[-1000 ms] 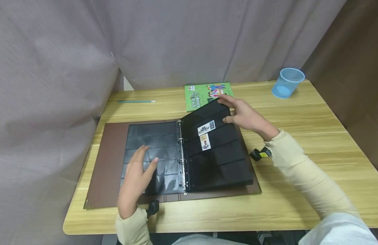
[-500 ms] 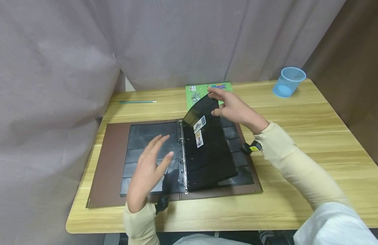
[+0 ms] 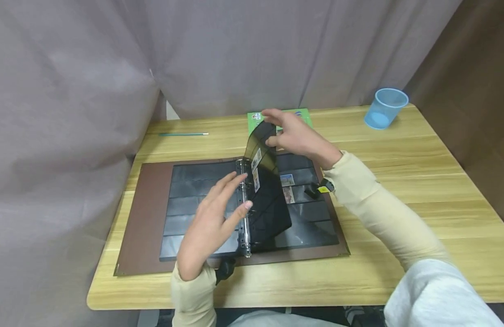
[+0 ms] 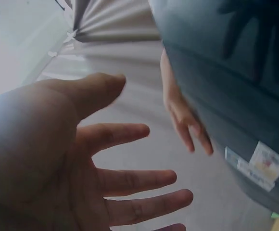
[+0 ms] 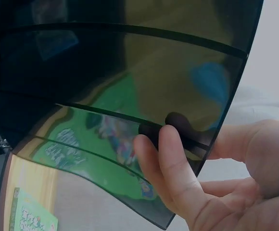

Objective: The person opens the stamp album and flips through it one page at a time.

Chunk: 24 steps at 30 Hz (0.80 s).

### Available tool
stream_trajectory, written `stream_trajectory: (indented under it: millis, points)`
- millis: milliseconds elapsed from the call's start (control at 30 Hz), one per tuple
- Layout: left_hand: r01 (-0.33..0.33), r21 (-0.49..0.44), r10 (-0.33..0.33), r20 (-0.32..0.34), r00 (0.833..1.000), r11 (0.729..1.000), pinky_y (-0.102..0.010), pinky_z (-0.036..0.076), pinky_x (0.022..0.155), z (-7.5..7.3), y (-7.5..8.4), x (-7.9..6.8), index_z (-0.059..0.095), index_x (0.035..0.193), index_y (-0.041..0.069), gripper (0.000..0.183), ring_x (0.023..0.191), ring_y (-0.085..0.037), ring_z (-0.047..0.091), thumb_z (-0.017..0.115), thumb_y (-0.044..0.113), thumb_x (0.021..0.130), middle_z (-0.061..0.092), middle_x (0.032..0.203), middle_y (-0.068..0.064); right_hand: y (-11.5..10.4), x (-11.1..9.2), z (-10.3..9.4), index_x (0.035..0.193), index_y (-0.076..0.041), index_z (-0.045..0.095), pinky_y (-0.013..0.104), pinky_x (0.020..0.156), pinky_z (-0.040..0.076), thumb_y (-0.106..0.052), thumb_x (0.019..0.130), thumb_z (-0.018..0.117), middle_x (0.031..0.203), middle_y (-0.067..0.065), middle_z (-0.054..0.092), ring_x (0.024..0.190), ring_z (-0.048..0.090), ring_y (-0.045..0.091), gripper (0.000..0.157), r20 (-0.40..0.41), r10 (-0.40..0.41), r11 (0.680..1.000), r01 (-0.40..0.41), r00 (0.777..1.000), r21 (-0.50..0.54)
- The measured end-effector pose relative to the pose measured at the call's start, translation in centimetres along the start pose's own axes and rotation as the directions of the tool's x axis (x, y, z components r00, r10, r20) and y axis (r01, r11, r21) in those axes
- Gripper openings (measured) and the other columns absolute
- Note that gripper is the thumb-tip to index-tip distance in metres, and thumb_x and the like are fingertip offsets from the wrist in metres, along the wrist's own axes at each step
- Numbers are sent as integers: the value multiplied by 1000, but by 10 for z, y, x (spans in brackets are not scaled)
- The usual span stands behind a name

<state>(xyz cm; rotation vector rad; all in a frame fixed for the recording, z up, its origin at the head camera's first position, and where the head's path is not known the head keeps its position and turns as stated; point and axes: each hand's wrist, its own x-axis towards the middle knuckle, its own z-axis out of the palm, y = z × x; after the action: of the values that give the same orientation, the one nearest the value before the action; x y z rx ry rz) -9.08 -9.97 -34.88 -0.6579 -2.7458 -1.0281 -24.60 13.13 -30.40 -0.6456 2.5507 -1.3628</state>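
Observation:
A brown ring-binder stamp album (image 3: 131, 218) lies spread on the table, its metal rings (image 3: 244, 213) down the middle. My right hand (image 3: 297, 134) pinches the far outer corner of a black pocket page (image 3: 270, 209), which stands up and bows over the rings. In the right wrist view the fingers (image 5: 175, 163) are on the near face and the thumb shows darkly through the page. Two stamps (image 3: 256, 170) sit on the raised page, and two more stamps (image 3: 287, 180) on the page beneath. My left hand (image 3: 211, 222), fingers spread and holding nothing, hovers beside the rings over the left page (image 3: 182, 204).
A green booklet (image 3: 254, 119) lies behind the album, partly covered by the raised page and right hand. The pencil (image 3: 183, 134) is at the back left. A blue cup (image 3: 384, 109) stands at the back right corner. Grey curtain (image 3: 235, 54) hangs behind the table.
My right hand has moved left, lifting the page from nearly flat to upright and uncovering the page with stamps below. My left hand has moved right towards the rings.

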Motion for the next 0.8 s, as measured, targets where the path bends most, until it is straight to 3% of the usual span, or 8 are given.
stream_trajectory:
  millis: [67,133,267,400,633,800]
  points:
    - [-30,-13,30,6,1000,999,-65,38,106,1,3,0,39,157,26,59,141,-35,42,55,45,103,35,161,-7,-5,4,2,156,0,32,35,86,49,3,91,64,156,19,40,125,58,26,73,9,5,1000,-5,1000,-3]
    - [-63,-25,63,9,998,998,-63,38,106,1,6,0,38,157,26,60,142,-34,40,51,51,103,34,162,-5,-11,9,5,156,1,32,38,94,44,3,90,64,157,18,39,147,34,26,73,20,5,1000,-5,1000,7]
    - [-109,-38,110,20,994,993,-64,39,105,0,12,2,38,157,26,67,144,-32,37,40,63,102,31,163,-4,-21,16,9,157,0,30,38,93,46,3,90,63,160,16,36,148,31,25,74,48,8,1000,-8,999,8]
    - [-136,-30,137,35,990,990,-65,40,103,1,16,4,38,157,28,73,143,-34,37,32,70,99,30,164,-7,-28,19,12,157,0,29,39,91,48,4,89,60,160,17,35,148,32,27,74,62,2,999,1,998,-46]
    - [-139,-29,140,49,989,990,-62,44,100,3,18,-1,47,152,26,76,140,-32,42,30,75,96,30,164,-6,-38,20,18,154,3,33,37,101,48,7,85,62,157,19,39,143,39,30,75,35,6,989,0,999,-148]
    - [-105,-40,106,29,994,994,-58,48,98,2,18,-6,47,151,24,80,131,-31,53,37,77,92,31,163,-2,-44,22,24,154,3,34,33,76,55,4,88,59,137,21,56,97,70,26,71,37,-24,978,31,999,-205]
